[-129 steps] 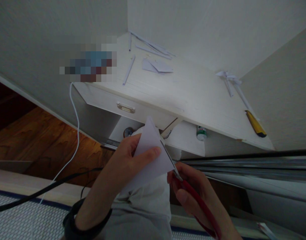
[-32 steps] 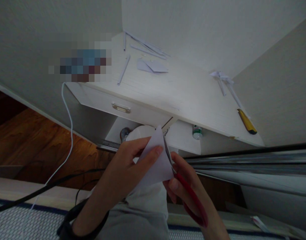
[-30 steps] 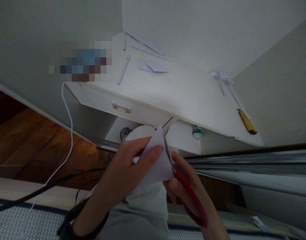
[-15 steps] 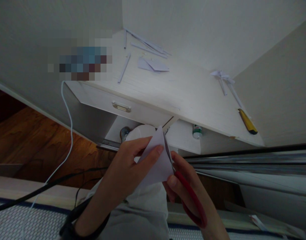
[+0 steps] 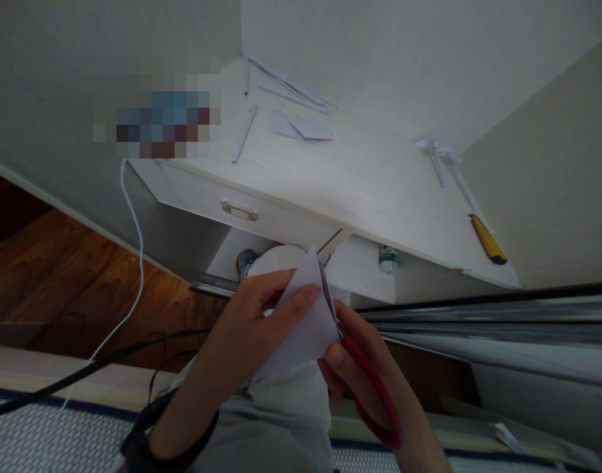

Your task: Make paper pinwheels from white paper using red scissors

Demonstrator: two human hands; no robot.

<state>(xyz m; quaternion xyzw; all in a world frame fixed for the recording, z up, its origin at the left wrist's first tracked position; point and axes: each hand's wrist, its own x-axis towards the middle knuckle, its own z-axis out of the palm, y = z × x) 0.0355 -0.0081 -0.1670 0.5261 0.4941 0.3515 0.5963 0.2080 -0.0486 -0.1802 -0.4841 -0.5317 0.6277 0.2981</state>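
Observation:
My left hand (image 5: 246,332) pinches a folded white sheet of paper (image 5: 308,315) between thumb and fingers, held above my knee. My right hand (image 5: 364,374) grips red-handled scissors (image 5: 374,387), fingers through the loops. The scissor blades (image 5: 329,295) run up along the paper's right edge. A dark band sits on my left wrist (image 5: 157,433).
A white desk (image 5: 379,190) ahead carries paper strips (image 5: 291,89), a folded paper piece (image 5: 303,126), a small paper shape (image 5: 441,151) and a yellow utility knife (image 5: 486,240). Under it are a drawer handle (image 5: 239,210) and a small bottle (image 5: 388,258). A white cable (image 5: 133,243) and a black cable (image 5: 79,378) hang at left.
The scissors have worked further up the paper's right edge since the earliest frame, and my right hand has drawn closer to the sheet. In the last second almost nothing shifted.

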